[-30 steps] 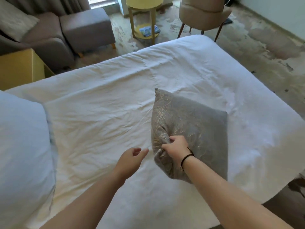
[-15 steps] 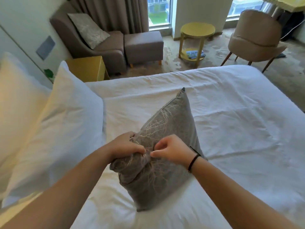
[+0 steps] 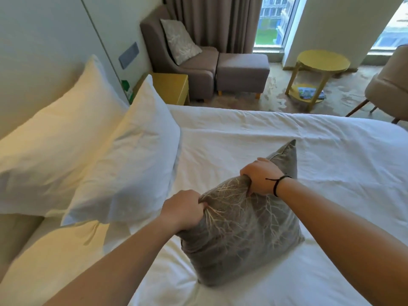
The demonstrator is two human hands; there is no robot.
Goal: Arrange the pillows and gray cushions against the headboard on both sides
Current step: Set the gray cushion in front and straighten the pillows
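Note:
A gray cushion (image 3: 240, 237) with a pale branch pattern stands on the white bed (image 3: 276, 138), its lower edge on the sheet. My left hand (image 3: 183, 209) grips its upper left corner. My right hand (image 3: 261, 176), with a black cord on the wrist, grips the top edge further right. Two white pillows lean at the left: the back pillow (image 3: 55, 140) rests against the headboard (image 3: 42, 69), and the front pillow (image 3: 130, 155) leans on the back one. The cushion stands apart from the pillows, to their right.
A yellow nightstand (image 3: 172, 87) sits beyond the pillows. Behind it are a gray armchair (image 3: 183, 60) with a patterned cushion (image 3: 180, 40) and a gray footstool (image 3: 241, 74). A round yellow side table (image 3: 322, 62) and a beige chair (image 3: 388, 85) stand past the bed's far edge.
My left hand closed on the cushion alongside the right. Then my hands moved apart along its top edge, and the view swung left toward the pillows and headboard.

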